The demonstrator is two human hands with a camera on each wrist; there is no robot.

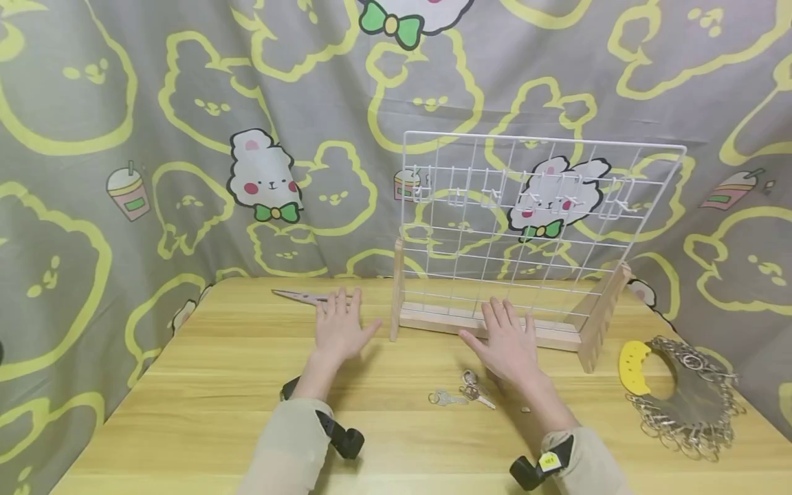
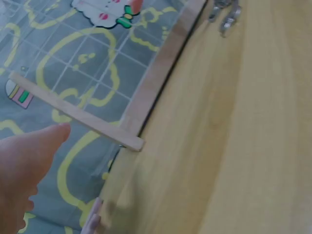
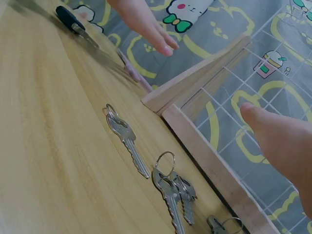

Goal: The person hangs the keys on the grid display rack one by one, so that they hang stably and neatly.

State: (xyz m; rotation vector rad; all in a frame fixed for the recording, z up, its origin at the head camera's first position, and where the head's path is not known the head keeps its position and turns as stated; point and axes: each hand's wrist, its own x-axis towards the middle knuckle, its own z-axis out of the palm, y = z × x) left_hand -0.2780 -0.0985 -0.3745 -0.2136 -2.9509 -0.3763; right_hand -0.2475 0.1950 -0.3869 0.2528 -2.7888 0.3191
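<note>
Low in the head view, the two sleeves with the black wrist cameras are nearest. From them the hands reach up toward the middle of the picture. The left hand (image 1: 339,328) lies flat with straight, spread fingers and holds nothing. The right hand (image 1: 509,344) is flat too, fingers straight, and also holds nothing.

Both hands are over the yellow wooden table (image 1: 204,405). Just below the right hand, near the lower middle of the picture, lie the keys (image 1: 463,393) on their little rings. The right wrist view shows them best: one single key (image 3: 126,138) on a ring, and beside it a small bunch of keys (image 3: 171,189). Neither hand touches them.

Above the hands, right of the middle, stands a white wire grid rack (image 1: 532,220) in a wooden base (image 1: 489,323). Small white hooks (image 1: 526,196) hang in a row across its upper part, and they all look bare. The right hand's fingertips are very close to the base.

At the far right of the picture lies a big pile of key rings (image 1: 696,405) with a yellow tag (image 1: 634,366). Pink scissors (image 1: 303,296) lie above the left hand.

It looks like the very start of the work with the keys: nothing is picked up yet. The next move would likely call for the right hand to come back down a little and pinch one key by its ring, since the keys lie flat on the wood.
</note>
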